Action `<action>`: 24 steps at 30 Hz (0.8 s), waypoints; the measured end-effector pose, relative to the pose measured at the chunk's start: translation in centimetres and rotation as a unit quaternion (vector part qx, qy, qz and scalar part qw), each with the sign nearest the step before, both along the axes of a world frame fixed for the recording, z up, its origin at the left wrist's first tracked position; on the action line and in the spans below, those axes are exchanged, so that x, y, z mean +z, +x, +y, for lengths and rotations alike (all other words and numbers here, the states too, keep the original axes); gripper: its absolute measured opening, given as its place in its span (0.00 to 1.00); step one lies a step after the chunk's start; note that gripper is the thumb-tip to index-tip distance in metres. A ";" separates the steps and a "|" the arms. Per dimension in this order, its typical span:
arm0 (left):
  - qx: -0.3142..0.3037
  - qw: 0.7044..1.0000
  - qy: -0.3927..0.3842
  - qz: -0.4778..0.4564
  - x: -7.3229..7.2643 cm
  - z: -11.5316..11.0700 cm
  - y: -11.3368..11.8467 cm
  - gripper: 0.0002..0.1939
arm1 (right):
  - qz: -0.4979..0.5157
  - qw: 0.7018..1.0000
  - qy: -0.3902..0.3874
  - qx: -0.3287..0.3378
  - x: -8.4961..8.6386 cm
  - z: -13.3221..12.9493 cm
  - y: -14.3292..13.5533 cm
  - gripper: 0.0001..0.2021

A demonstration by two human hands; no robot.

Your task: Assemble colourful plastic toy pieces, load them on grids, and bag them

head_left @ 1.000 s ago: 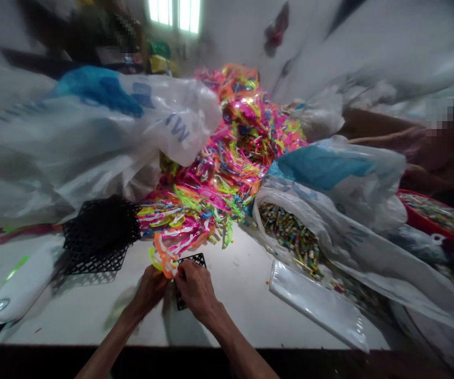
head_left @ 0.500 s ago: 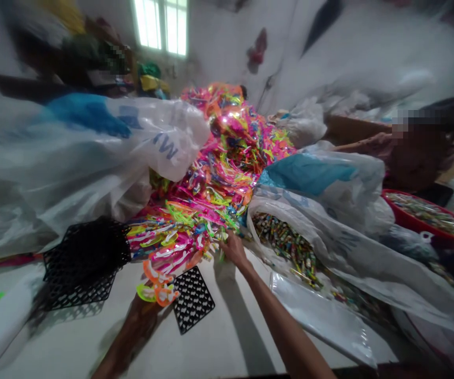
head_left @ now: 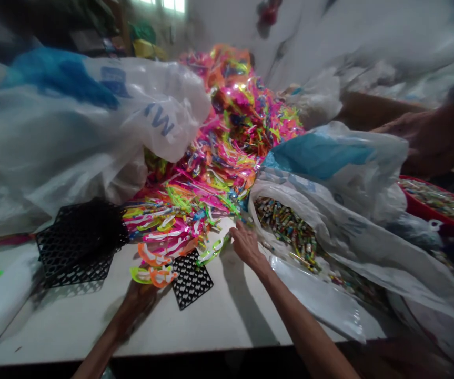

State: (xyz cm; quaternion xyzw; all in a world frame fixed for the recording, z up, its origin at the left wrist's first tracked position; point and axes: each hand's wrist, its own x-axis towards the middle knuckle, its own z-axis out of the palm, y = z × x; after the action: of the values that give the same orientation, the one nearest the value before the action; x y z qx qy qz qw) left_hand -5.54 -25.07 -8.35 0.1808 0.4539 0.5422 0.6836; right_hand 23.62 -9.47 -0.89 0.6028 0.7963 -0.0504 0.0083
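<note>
My left hand (head_left: pixel 143 292) is closed under a small bunch of curved orange and yellow plastic pieces (head_left: pixel 156 272), at the left edge of a black perforated tray (head_left: pixel 192 281). Its fingers are mostly hidden. My right hand (head_left: pixel 247 245) pinches the end of a bright green and white plastic piece (head_left: pixel 213 252), whose other end hangs near the tray's top corner. Just beyond both hands spreads a large heap of neon pink, orange, yellow and green plastic pieces (head_left: pixel 211 176).
Black perforated trays (head_left: pixel 80 245) are stacked at left, below a big plastic bag (head_left: pixel 92 137). To the right lie an open sack of small multicoloured tubes (head_left: pixel 285 231) and a clear plastic packet (head_left: pixel 317 295). A co-worker (head_left: pixel 435 137) sits behind a red basin (head_left: pixel 412 202).
My right hand has drawn back from the heap's edge with the green piece, now seen apart from the pile. My left hand still holds its bunch. The camera view has tilted down.
</note>
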 end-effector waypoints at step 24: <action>0.035 0.997 -0.022 0.063 -0.3 0.5 0.2 0.09 | 0.432 0.878 -0.201 0.046 -1.3 -9.5 -8.7 0.07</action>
State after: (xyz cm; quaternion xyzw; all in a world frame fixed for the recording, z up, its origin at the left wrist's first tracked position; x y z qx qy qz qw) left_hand -5.37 -24.61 -8.62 0.1832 0.5138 0.5431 0.6384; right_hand 14.92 -18.98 -2.20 0.4690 0.7202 -0.4643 -0.2137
